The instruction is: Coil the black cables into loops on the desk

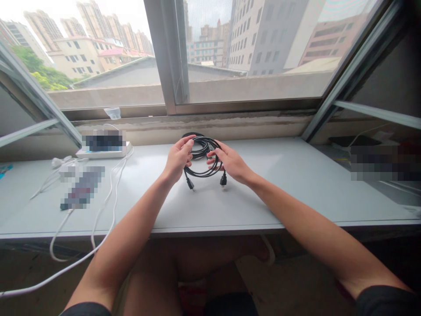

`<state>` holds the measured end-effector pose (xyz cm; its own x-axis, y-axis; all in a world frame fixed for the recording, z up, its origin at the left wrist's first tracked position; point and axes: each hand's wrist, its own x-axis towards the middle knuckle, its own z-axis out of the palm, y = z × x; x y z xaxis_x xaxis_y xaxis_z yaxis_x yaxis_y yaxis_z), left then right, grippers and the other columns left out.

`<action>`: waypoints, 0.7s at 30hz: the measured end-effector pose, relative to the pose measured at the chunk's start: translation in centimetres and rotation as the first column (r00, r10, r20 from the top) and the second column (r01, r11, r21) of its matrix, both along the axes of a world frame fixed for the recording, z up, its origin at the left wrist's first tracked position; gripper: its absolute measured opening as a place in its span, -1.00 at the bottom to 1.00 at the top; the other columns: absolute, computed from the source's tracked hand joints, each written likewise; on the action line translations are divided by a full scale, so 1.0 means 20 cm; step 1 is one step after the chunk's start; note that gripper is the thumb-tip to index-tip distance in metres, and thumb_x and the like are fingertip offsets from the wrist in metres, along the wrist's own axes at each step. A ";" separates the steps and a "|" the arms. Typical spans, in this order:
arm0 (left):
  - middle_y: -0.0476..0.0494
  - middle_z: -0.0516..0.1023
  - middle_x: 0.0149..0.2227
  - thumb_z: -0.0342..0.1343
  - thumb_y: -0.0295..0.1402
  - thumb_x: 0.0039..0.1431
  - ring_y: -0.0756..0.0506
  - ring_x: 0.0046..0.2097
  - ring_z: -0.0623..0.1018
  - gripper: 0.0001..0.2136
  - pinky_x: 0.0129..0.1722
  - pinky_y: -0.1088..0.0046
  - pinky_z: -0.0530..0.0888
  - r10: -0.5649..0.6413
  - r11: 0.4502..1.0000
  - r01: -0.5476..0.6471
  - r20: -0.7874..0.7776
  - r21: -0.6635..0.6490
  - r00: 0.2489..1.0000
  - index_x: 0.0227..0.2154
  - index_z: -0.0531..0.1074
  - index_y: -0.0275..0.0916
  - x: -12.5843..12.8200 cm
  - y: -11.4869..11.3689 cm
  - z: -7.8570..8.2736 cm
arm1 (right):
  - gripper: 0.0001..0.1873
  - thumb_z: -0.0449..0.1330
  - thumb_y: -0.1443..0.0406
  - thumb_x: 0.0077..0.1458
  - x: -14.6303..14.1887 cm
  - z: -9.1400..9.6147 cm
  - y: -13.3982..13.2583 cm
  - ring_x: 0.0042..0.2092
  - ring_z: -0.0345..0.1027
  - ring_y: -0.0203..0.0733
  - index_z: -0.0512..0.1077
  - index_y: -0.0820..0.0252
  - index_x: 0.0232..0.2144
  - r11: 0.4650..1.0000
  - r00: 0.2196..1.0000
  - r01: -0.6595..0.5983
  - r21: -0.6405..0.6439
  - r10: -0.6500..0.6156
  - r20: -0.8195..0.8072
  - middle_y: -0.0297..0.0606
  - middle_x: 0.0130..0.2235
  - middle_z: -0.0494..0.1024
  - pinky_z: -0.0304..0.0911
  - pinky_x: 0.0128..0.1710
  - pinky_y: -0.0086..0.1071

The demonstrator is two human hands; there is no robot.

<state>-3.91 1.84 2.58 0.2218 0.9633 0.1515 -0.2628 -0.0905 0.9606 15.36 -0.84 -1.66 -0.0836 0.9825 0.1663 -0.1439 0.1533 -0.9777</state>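
A coiled black cable [205, 176] hangs in loops between my two hands, above the white table. My left hand [178, 158] is closed around the left side of the loops, thumb on top. On the right side, my right hand [228, 161] grips the same coil between thumb and fingers. Two plug ends dangle below: one black plug [190, 184] under my left hand and another black plug [223, 179] under my right. Behind the held loops, a second black coil [197, 153] shows partly, and whether it rests on the table is hard to see.
The white table [283, 188] runs along a window [259, 94]. At left lie a white power strip [101, 153], a blurred flat object [83, 186] and white cords [113, 193] draping over the front edge. Metal bars [320, 116] slant at both sides. Blurred items [375, 162] sit far right.
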 end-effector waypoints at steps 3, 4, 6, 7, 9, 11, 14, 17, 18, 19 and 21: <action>0.12 0.17 -0.49 0.29 -0.29 0.25 0.16 -0.60 0.08 -0.73 -0.67 0.64 0.01 0.041 0.998 -0.038 -0.052 0.047 0.998 -0.02 0.57 -0.21 -0.01 0.01 -0.01 | -0.53 0.36 0.13 0.18 0.04 0.00 0.01 -0.23 0.52 -0.20 0.49 0.05 0.11 0.997 0.990 0.051 0.050 -0.057 0.126 -0.20 -0.07 0.56 0.58 -0.29 -0.28; 0.12 0.17 -0.49 0.27 -0.29 0.26 0.16 -0.60 0.07 -0.74 -0.67 0.63 0.00 0.052 0.998 -0.049 -0.056 0.050 0.997 -0.03 0.58 -0.22 -0.01 0.02 0.00 | -0.55 0.39 0.12 0.14 0.05 0.00 0.01 -0.24 0.50 -0.20 0.52 0.08 0.06 0.994 0.986 0.081 0.068 -0.090 0.141 -0.19 -0.10 0.55 0.59 -0.29 -0.26; 0.11 0.18 -0.48 0.26 -0.30 0.26 0.16 -0.60 0.06 -0.76 -0.68 0.63 -0.01 0.061 0.997 -0.059 -0.053 0.044 0.997 -0.04 0.59 -0.23 -0.03 0.03 0.00 | -0.59 0.43 0.09 0.09 0.06 0.00 0.02 -0.26 0.47 -0.18 0.55 0.13 -0.07 0.985 0.978 0.140 0.098 -0.153 0.143 -0.19 -0.17 0.55 0.60 -0.33 -0.23; 0.10 0.19 -0.47 0.26 -0.31 0.26 0.17 -0.60 0.06 -0.76 -0.68 0.63 -0.02 0.058 0.998 -0.056 -0.048 0.035 0.997 -0.04 0.59 -0.24 -0.04 0.03 0.00 | -0.61 0.43 0.06 0.09 0.06 0.00 0.02 -0.26 0.46 -0.18 0.55 0.14 -0.13 0.982 0.976 0.156 0.106 -0.170 0.134 -0.20 -0.22 0.55 0.60 -0.34 -0.22; 0.08 0.21 -0.46 0.26 -0.33 0.23 0.17 -0.60 0.08 -0.74 -0.67 0.63 -0.02 0.035 0.999 -0.035 -0.037 0.012 0.999 -0.04 0.60 -0.25 -0.06 0.04 0.01 | -0.63 0.41 0.01 0.11 0.07 0.00 0.03 -0.26 0.45 -0.18 0.54 0.16 -0.22 0.982 0.981 0.157 0.106 -0.168 0.101 -0.22 -0.29 0.55 0.61 -0.33 -0.23; 0.06 0.25 -0.45 0.28 -0.34 0.20 0.16 -0.60 0.11 -0.71 -0.67 0.63 -0.01 0.009 1.000 -0.009 -0.031 -0.015 0.999 -0.03 0.60 -0.26 -0.07 0.03 0.02 | -0.61 0.41 -0.01 0.10 0.07 0.00 0.03 -0.27 0.45 -0.21 0.54 0.16 -0.24 0.985 0.985 0.144 0.094 -0.152 0.077 -0.25 -0.32 0.55 0.61 -0.31 -0.24; 0.07 0.25 -0.46 0.29 -0.35 0.15 0.16 -0.60 0.14 -0.67 -0.68 0.62 0.00 -0.021 0.998 0.020 -0.017 -0.064 1.000 -0.01 0.61 -0.27 -0.08 0.03 0.04 | -0.58 0.43 -0.02 0.07 0.07 0.00 0.03 -0.29 0.44 -0.24 0.57 0.15 -0.19 0.986 0.989 0.129 0.110 -0.136 0.061 -0.28 -0.34 0.55 0.59 -0.31 -0.28; 0.08 0.24 -0.47 0.29 -0.35 0.13 0.16 -0.60 0.15 -0.63 -0.69 0.63 0.03 -0.075 0.990 0.076 0.012 -0.120 0.997 0.02 0.59 -0.29 -0.10 0.02 0.05 | -0.58 0.43 -0.02 0.07 0.08 0.00 0.03 -0.32 0.40 -0.27 0.59 0.14 -0.18 0.980 0.989 0.131 0.153 -0.140 0.045 -0.30 -0.35 0.54 0.56 -0.35 -0.34; 0.08 0.23 -0.47 0.29 -0.36 0.13 0.16 -0.60 0.15 -0.62 -0.69 0.64 0.05 -0.099 0.984 0.102 0.025 -0.144 0.995 0.03 0.59 -0.29 -0.10 0.02 0.06 | -0.58 0.43 -0.02 0.06 0.08 0.00 0.03 -0.33 0.40 -0.27 0.59 0.14 -0.18 0.979 0.989 0.131 0.158 -0.139 0.041 -0.30 -0.35 0.54 0.55 -0.36 -0.35; 0.09 0.23 -0.48 0.28 -0.36 0.13 0.16 -0.60 0.15 -0.61 -0.69 0.64 0.06 -0.124 0.977 0.129 0.038 -0.170 0.992 0.04 0.58 -0.29 -0.11 0.02 0.07 | -0.57 0.43 -0.03 0.06 0.08 0.00 0.03 -0.33 0.39 -0.28 0.59 0.14 -0.18 0.979 0.990 0.126 0.159 -0.134 0.038 -0.31 -0.36 0.54 0.55 -0.37 -0.36; 0.09 0.23 -0.47 0.28 -0.38 0.13 0.16 -0.60 0.16 -0.60 -0.70 0.66 0.07 -0.168 0.959 0.178 0.065 -0.220 0.984 0.07 0.56 -0.28 -0.12 0.02 0.07 | -0.55 0.44 -0.03 0.05 0.08 0.01 0.04 -0.34 0.40 -0.28 0.60 0.13 -0.16 0.982 0.993 0.108 0.158 -0.115 0.036 -0.31 -0.35 0.55 0.54 -0.37 -0.36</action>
